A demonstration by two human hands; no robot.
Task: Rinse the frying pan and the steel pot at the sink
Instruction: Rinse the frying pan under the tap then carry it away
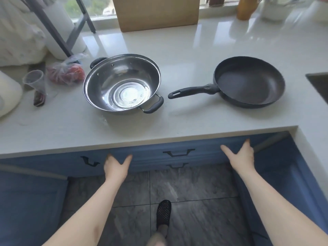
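- Both hands are held low in front of the blue cabinet drawers (pixel 177 157), below the edge of the pale stone countertop (pixel 177 50).
- The left hand (pixel 116 166) is seen with thumb spread wide and nothing in it; its fingers are hidden under the counter's overhang, so whether they are straight or curled cannot be told.
- The right hand (pixel 243 155) is likewise empty, thumb splayed out, fingers mostly out of sight.
- The round stainless-steel pot with two black side handles (pixel 122 82) is set on the counter beyond and just above the left hand, untouched.
- The black non-stick frying pan (pixel 248 82) is placed beyond the right hand, its long handle pointed toward the pot.
- A corner of the sunken sink (pixel 319 84) is glimpsed further out, past the right hand.
- Neither vessel is judged to have been carried over yet; lifting, rinsing of both, and setting down all appear left to do.
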